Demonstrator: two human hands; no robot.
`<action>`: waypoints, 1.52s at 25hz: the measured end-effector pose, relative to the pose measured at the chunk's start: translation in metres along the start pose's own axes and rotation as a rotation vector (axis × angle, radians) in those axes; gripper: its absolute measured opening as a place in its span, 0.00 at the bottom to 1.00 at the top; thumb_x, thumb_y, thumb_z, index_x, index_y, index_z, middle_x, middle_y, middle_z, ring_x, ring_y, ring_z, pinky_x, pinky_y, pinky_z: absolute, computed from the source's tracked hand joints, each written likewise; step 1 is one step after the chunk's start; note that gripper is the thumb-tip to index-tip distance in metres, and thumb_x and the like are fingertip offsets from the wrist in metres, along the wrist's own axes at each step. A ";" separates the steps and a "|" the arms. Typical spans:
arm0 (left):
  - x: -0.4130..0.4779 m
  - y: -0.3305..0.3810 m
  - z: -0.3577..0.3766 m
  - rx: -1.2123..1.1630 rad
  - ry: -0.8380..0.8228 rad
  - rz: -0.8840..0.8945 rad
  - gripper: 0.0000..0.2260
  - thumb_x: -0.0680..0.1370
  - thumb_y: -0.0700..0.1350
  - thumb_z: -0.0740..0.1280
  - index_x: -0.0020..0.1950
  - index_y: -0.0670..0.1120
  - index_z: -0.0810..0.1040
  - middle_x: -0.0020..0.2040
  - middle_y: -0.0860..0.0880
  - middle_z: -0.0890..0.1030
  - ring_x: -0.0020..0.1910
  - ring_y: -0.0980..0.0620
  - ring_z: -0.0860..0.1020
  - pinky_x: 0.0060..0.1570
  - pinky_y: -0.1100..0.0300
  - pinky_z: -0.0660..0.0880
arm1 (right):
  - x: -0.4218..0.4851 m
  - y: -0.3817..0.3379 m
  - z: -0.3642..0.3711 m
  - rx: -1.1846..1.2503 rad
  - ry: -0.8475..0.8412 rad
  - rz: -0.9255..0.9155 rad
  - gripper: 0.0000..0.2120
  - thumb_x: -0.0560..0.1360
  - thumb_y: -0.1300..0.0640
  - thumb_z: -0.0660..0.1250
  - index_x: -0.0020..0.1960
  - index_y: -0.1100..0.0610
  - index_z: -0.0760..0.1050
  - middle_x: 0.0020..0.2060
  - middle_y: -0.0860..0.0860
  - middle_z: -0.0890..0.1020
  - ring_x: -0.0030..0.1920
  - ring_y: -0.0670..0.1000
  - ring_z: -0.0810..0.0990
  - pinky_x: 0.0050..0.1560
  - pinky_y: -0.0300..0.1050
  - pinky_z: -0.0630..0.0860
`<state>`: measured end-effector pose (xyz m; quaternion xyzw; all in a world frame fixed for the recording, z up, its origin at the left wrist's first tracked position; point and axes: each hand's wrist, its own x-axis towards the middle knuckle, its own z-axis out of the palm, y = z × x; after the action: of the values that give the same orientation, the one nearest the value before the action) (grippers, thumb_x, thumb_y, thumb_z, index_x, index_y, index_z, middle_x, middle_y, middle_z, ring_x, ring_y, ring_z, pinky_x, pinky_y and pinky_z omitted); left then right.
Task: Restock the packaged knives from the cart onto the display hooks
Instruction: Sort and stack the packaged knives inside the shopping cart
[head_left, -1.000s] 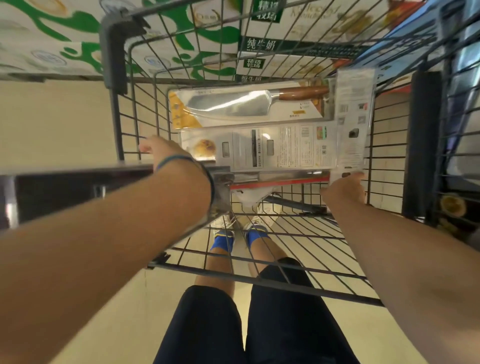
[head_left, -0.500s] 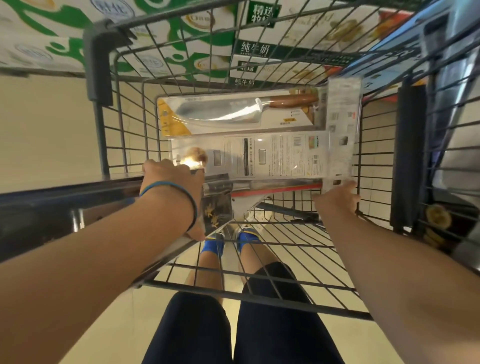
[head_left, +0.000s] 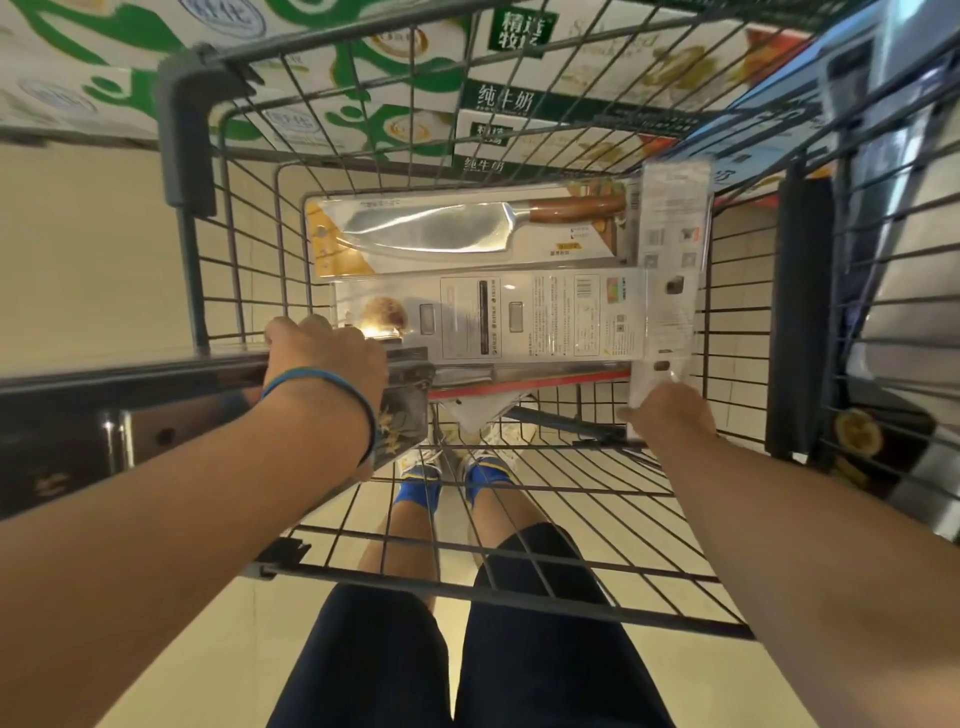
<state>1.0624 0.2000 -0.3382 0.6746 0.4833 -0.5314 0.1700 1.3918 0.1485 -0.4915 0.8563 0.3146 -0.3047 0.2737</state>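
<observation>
Several packaged knives lie in the wire cart (head_left: 223, 249). The farthest is a wooden-handled knife package (head_left: 467, 228), face up. In front of it lies a white package (head_left: 519, 317) with its printed back up. Under that, a blade with a red strip (head_left: 524, 378) shows. My right hand (head_left: 667, 415) pinches the near end of a clear package (head_left: 670, 260) that lies lengthwise along the cart's right side. My left hand (head_left: 322, 358) curls its fingers over the top edge of a dark glossy package with gold lettering (head_left: 402, 415) at the cart's left.
Milk cartons with green print (head_left: 363, 119) are stacked beyond the cart's far end. Shelving with dark boxed goods (head_left: 883, 426) stands close on the right. My legs and shoes (head_left: 457, 462) show through the cart's wire bottom above the beige floor.
My left hand has drawn back toward me and closed over the dark package's edge. My right hand has kept its hold on the clear package.
</observation>
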 end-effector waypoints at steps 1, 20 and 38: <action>0.001 -0.001 0.001 0.002 0.001 0.005 0.38 0.66 0.65 0.73 0.71 0.50 0.66 0.61 0.49 0.73 0.59 0.44 0.72 0.55 0.47 0.69 | 0.001 0.001 0.003 -0.036 -0.064 0.015 0.18 0.77 0.51 0.72 0.60 0.61 0.77 0.49 0.56 0.79 0.47 0.56 0.79 0.45 0.48 0.75; 0.009 0.041 0.039 0.074 0.240 0.069 0.40 0.72 0.64 0.67 0.76 0.46 0.57 0.71 0.44 0.66 0.64 0.42 0.69 0.58 0.46 0.67 | -0.006 -0.002 0.011 0.015 0.042 0.124 0.39 0.72 0.53 0.79 0.74 0.63 0.63 0.65 0.62 0.70 0.59 0.59 0.77 0.57 0.52 0.82; 0.009 0.044 0.045 0.103 0.233 0.059 0.41 0.72 0.64 0.67 0.77 0.45 0.56 0.73 0.44 0.65 0.66 0.43 0.69 0.63 0.45 0.66 | 0.002 0.007 0.007 -0.021 0.077 -0.045 0.31 0.73 0.48 0.78 0.67 0.62 0.72 0.59 0.60 0.77 0.52 0.57 0.80 0.38 0.44 0.76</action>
<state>1.0743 0.1495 -0.3754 0.7536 0.4519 -0.4682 0.0931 1.3955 0.1401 -0.4957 0.8572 0.3472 -0.2742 0.2637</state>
